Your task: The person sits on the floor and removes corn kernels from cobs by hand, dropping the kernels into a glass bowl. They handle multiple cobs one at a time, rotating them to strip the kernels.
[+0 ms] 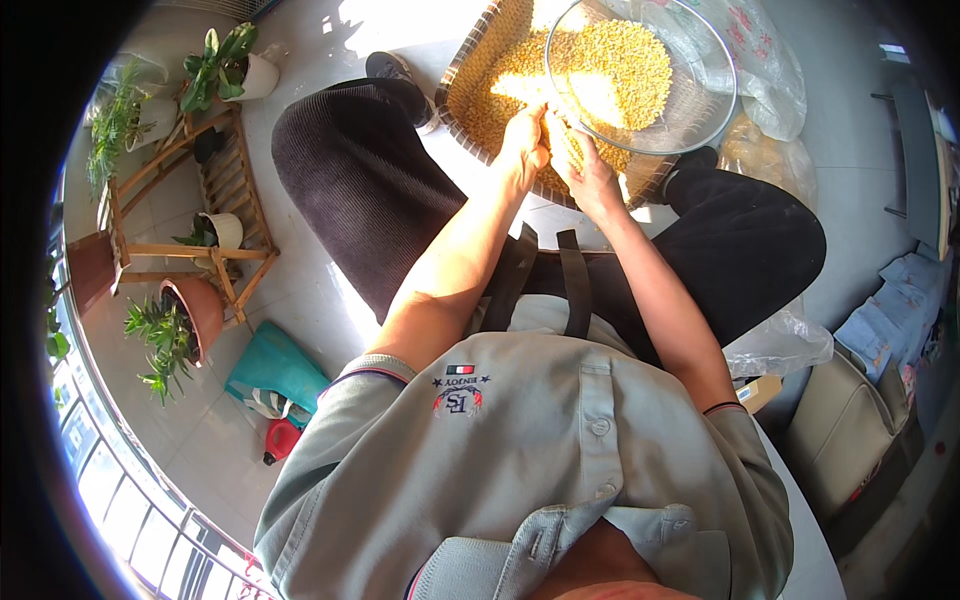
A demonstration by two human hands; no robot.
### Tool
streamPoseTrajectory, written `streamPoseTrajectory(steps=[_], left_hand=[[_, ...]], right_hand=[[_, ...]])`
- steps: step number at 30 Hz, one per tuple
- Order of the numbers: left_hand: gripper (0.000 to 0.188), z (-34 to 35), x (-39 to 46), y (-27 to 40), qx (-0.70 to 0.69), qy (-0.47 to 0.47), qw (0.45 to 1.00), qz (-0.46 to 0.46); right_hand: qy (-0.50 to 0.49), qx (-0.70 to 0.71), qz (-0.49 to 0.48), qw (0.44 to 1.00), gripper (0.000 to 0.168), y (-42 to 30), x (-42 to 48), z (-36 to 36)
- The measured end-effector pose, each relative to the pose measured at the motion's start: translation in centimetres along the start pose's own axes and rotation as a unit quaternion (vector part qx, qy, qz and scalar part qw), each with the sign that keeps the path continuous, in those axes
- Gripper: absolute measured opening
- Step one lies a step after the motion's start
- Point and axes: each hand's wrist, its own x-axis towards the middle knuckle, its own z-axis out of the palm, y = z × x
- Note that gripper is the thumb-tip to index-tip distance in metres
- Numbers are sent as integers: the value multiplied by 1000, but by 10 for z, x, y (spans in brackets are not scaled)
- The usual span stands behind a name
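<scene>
My left hand [527, 141] is curled at the near side of a woven basket [459, 139]; glare hides whether anything is between its fingers. Close beside it, my right hand [591, 171] is cupped around yellow kernels [564, 142], loose or on a cob, which I cannot tell. More yellow kernels [499, 79], apparently corn, lie in the basket. Over the basket's right part sits a round mesh sieve with a pale rim [731, 97], a heap of kernels [634, 67] in its left half. Strong sunlight washes out the middle of both heaps.
Clear plastic bags [776, 82] lie right of the sieve. My bent legs [360, 150] flank the basket. At left are a wooden plant stand [176, 251], potted plants [193, 319] and a teal bag [274, 367]. A beige padded seat [844, 431] stands at lower right.
</scene>
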Motion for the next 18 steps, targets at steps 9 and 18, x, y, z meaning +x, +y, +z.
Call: streamPoseTrajectory(steps=[9,18], left_hand=[[18,-10,3,-5,53,-42,995,71],[15,-1,-20,1,52,-163,984,54]], right_hand=[[-105,379,220,893,53,-16,2,-17],[-106,373,202,899,56,-14,5,-22]])
